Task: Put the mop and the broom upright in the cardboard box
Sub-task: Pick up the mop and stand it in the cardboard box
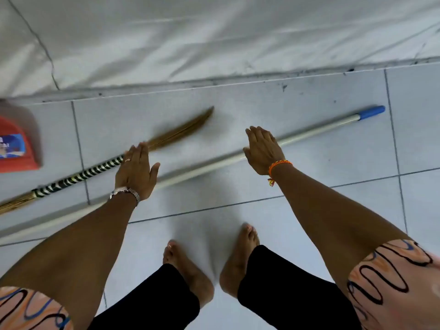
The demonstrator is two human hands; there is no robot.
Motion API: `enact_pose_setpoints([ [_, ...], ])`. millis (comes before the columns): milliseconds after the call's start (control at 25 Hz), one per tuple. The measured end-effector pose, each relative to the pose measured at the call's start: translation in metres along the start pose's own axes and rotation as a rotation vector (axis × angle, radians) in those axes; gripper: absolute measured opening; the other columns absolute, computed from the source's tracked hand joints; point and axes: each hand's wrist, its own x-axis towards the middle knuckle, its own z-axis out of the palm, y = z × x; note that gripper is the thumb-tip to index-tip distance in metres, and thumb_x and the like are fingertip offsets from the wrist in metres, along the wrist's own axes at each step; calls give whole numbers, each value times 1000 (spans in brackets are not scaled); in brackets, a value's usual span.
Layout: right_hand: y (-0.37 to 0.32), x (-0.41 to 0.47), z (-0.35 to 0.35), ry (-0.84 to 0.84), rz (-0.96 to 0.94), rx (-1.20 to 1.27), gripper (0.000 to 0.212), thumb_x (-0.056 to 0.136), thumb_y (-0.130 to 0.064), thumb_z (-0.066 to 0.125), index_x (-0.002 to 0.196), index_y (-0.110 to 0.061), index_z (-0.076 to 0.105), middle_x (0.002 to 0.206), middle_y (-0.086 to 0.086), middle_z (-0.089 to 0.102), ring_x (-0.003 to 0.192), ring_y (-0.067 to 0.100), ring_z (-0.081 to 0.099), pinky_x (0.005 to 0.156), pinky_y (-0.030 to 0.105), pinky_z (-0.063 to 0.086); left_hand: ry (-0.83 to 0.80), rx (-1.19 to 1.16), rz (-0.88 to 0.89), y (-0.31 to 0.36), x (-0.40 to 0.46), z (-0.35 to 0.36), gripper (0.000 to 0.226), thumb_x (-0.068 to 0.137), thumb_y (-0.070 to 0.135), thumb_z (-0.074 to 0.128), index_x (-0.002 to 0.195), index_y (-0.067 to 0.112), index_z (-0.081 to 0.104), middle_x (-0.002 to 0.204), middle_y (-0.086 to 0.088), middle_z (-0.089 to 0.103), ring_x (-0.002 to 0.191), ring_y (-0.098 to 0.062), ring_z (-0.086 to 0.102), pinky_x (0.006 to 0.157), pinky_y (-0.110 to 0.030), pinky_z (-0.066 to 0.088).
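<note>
A broom (81,175) of brown straw, its middle wrapped in black and white bands, lies flat on the tiled floor at the left. A long white pole with a blue cap (316,130), the mop's handle, lies beside it and runs from the lower left to the upper right. The mop's head is out of view. My left hand (135,171) hovers over the broom's banded part, palm down, holding nothing. Over the white pole, my right hand (263,150) is flat with fingers extended and empty. No cardboard box is in view.
An orange plastic dustpan (20,144) with a blue label stands at the left edge. A white wall (214,36) rises just behind the poles. My bare feet (188,267) stand on the floor tiles below the hands.
</note>
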Motion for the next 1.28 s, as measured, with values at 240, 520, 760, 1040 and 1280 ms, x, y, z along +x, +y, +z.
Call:
enact_pose_setpoints([
  [240,15,35,68,-245,-82,-200,54,95,-37,62,139,-11,44,141,14,44,127,37,47,103,49,45,-135,-3,53,-34,6,79,35,94,34,47,103,3,60,102,-21,61,94,-39,55,81,-51,50],
  [520,33,58,79,-253,-195,-506,38,98,-28,59,132,-18,46,129,4,57,123,29,51,94,46,43,-194,-66,21,-66,-5,111,65,89,65,10,84,20,56,61,4,56,55,-20,54,56,-32,40],
  [760,26,1,14,13,-175,-475,20,98,-23,56,116,-19,49,101,-2,61,96,26,58,76,46,47,-172,-135,82,-64,-27,55,54,84,72,24,84,23,47,65,2,61,61,-25,62,54,-32,41],
  [1040,-5,-105,-210,442,-21,-443,56,94,-73,35,96,-18,47,90,-1,52,87,26,49,77,49,34,-132,-265,112,1,-98,-115,55,82,77,18,83,28,43,59,10,49,56,-17,50,53,-32,36],
  [1280,-78,-223,-464,816,-96,-155,51,100,-59,41,88,-12,55,115,13,56,119,36,50,85,52,47,-10,-464,107,52,-206,-315,39,93,53,40,105,22,59,73,-2,67,72,-28,67,61,-35,48],
])
